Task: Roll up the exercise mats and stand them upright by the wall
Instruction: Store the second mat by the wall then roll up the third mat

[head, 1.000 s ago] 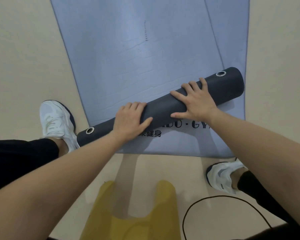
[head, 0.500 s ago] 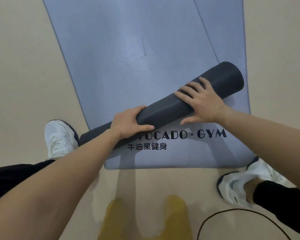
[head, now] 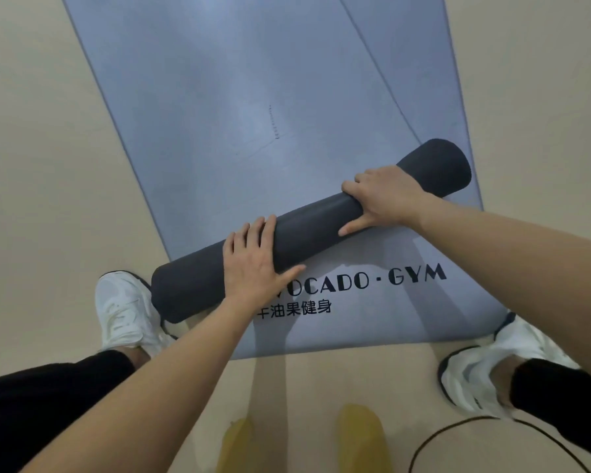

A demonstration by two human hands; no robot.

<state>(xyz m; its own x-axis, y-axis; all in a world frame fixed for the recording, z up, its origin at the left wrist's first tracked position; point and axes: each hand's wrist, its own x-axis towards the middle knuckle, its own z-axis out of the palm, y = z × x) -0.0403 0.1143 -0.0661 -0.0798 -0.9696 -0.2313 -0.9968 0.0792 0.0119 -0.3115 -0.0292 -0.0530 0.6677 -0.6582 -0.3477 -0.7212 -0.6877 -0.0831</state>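
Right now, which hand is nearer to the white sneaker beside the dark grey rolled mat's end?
Left. The left hand rests on the dark grey rolled mat just right of the white sneaker; the right hand grips the roll farther along, near its other end.

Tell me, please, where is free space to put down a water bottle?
Free: the blue mat beyond the dark roll, and the bare floor left of the mat, above the left shoe. Crowded: the near floor beside the right shoe, with a black cable and a yellow object.
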